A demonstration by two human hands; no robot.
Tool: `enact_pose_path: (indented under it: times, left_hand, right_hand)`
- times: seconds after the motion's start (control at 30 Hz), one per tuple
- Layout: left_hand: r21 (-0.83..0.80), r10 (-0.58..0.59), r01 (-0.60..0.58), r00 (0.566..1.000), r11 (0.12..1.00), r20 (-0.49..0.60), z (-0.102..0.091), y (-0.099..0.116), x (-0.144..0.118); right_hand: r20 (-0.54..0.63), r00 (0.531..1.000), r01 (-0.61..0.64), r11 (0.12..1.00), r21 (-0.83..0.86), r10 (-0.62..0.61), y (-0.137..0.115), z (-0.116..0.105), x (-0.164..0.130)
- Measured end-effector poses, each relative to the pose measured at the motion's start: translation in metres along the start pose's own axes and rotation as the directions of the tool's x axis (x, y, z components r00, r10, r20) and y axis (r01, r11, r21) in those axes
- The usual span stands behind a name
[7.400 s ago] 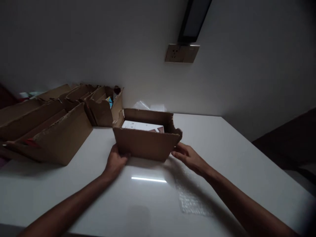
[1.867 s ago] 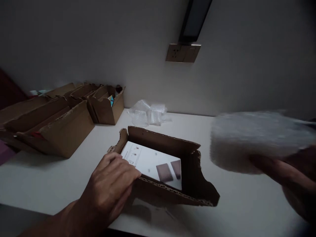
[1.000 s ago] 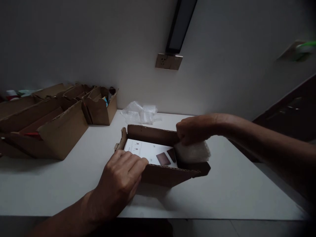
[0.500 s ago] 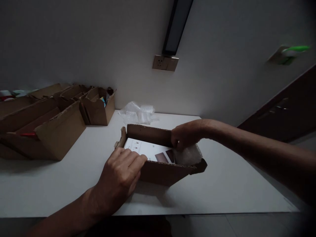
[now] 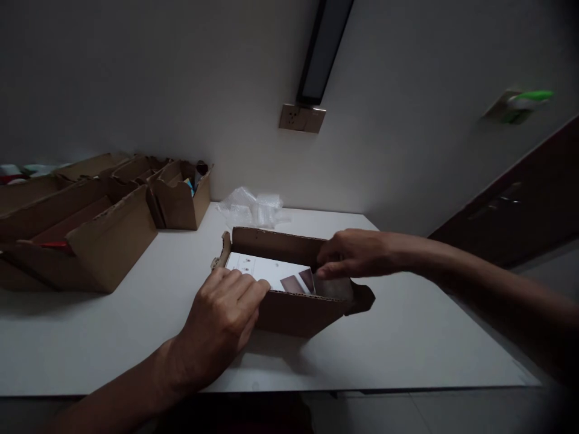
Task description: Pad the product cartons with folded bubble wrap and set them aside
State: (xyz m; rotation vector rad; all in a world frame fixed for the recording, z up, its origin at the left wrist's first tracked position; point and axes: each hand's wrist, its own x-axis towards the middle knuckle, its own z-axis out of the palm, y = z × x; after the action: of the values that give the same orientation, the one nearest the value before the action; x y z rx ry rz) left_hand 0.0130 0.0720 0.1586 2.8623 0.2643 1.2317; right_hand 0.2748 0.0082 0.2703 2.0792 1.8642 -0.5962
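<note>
Though ragged-rimmed, an oblong cardboard box [image 5: 294, 316] around a white carton [image 5: 262, 271].

White table [image 5: 416, 337], wall socket [image 5: 302, 119] and door [image 5: 543, 196] show an indoor room.

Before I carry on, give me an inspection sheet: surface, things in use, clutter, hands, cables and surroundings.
Surface: white table, dimly lit.
Things in use: open cardboard box with a white box inside, bubble wrap at the right end.
Clutter: loose bubble wrap near the wall; other cardboard boxes on the left.
Hands: left hand grips the open box's near edge; right hand is at the packed wrap, hold unclear.
Cables: nothing seen.
Surroundings: socket, dark panel above it, door at right.
</note>
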Motion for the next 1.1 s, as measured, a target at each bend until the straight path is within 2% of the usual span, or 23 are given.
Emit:
enact_pose_path:
  times: [0.1, 0.17, 0.4, 0.6, 0.67, 0.7, 0.73, 0.8, 0.83, 0.87, 0.9, 0.97, 1.03, 1.1]
  left_hand:
    - [0.007, 0.007, -0.007, 1.0, 1.0, 0.004, 0.0, 0.0, 0.001]
    - [0.011, 0.011, -0.011, 1.0, 1.0, 0.003, 0.0, -0.001, 0.002]
    - [-0.002, 0.022, -0.022, 1.0, 1.0, 0.007, 0.001, -0.002, -0.002]
    - [0.016, 0.012, -0.012, 1.0, 1.0, -0.006, 0.002, 0.0, 0.0]
    - [0.021, -0.01, 0.011, 0.997, 1.0, -0.078, 0.001, 0.001, -0.005]
    - [0.018, -0.034, 0.037, 0.99, 0.999, -0.139, 0.0, -0.001, -0.01]
    - [0.008, -0.073, 0.077, 0.975, 0.997, -0.208, -0.001, -0.003, -0.016]
    - [-0.036, -0.193, 0.192, 0.928, 0.981, -0.32, -0.002, -0.011, -0.033]
    - [-0.069, -0.27, 0.262, 0.904, 0.963, -0.332, -0.001, -0.016, -0.043]
    - [-0.111, -0.357, 0.34, 0.883, 0.934, -0.303, 0.001, -0.021, -0.053]
    - [-0.165, -0.447, 0.418, 0.863, 0.893, -0.234, 0.004, -0.026, -0.063]
    - [-0.294, -0.592, 0.563, 0.806, 0.772, -0.01, 0.014, -0.033, -0.079]
    - [-0.414, -0.653, 0.677, 0.724, 0.609, 0.223, 0.026, -0.038, -0.089]
    - [-0.474, -0.677, 0.749, 0.643, 0.463, 0.356, 0.037, -0.042, -0.09]
  right_hand:
    - [-0.047, 0.999, -0.003, 1.0, -0.026, 0.002, -0.002, 0.0, -0.018]
    - [-0.068, 0.997, -0.041, 0.995, -0.088, 0.036, -0.01, 0.004, -0.02]
    - [-0.158, 0.978, -0.165, 0.972, -0.167, 0.138, -0.025, 0.016, 0.005]
    - [-0.125, 0.982, -0.16, 0.97, -0.183, 0.138, -0.025, 0.019, 0.007]
    - [-0.239, 0.968, -0.117, 0.983, -0.14, 0.081, -0.019, 0.022, -0.005]
    - [-0.355, 0.934, -0.083, 0.993, -0.086, 0.047, -0.013, 0.026, -0.015]
    - [-0.491, 0.871, -0.046, 0.999, -0.014, 0.034, -0.005, 0.032, -0.027]
    - [-0.716, 0.69, 0.011, 0.987, 0.158, 0.106, 0.011, 0.053, -0.05]
    - [-0.772, 0.611, 0.032, 0.969, 0.245, 0.175, 0.018, 0.068, -0.06]
    - [-0.796, 0.554, 0.049, 0.945, 0.323, 0.244, 0.024, 0.086, -0.067]
    - [-0.786, 0.544, 0.077, 0.915, 0.396, 0.294, 0.027, 0.106, -0.07]
    - [-0.727, 0.598, 0.14, 0.849, 0.509, 0.338, 0.025, 0.147, -0.063]
    - [-0.701, 0.662, 0.237, 0.813, 0.531, 0.266, 0.013, 0.181, -0.04]
    - [-0.735, 0.645, 0.333, 0.789, 0.516, 0.208, -0.004, 0.196, -0.008]
